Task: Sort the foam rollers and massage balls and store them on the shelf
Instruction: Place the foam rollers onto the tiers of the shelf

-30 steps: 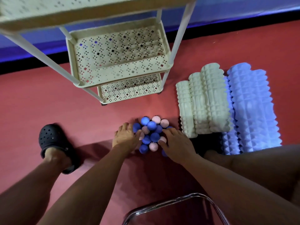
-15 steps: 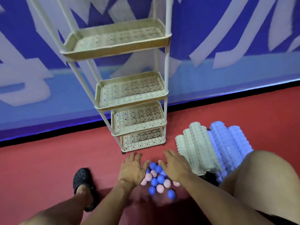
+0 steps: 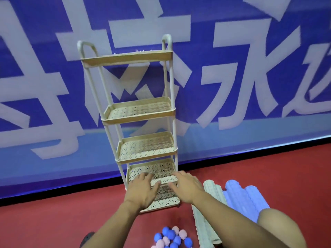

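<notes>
A cream multi-tier shelf [image 3: 136, 56] with perforated trays stands on the red floor against the blue wall. Both my hands are raised in front of its lower trays, holding nothing. My left hand [image 3: 143, 189] has its fingers spread and relaxed, and my right hand [image 3: 186, 187] is the same. A pile of blue and pink spiky massage balls [image 3: 172, 238] lies on the floor below my arms. To the right lie cream foam rollers [image 3: 208, 212] and, beside them, blue foam rollers [image 3: 243, 199].
My bare knee [image 3: 281, 228] fills the lower right corner, partly covering the blue rollers. A black shoe [image 3: 87, 238] shows at the bottom edge, left of the balls. The blue wall banner [image 3: 53, 104] with large white characters rises behind the shelf.
My hands have lifted off the ball pile and risen in front of the lower trays. The view has tilted up, so the whole shelf shows and the balls sit near the bottom edge.
</notes>
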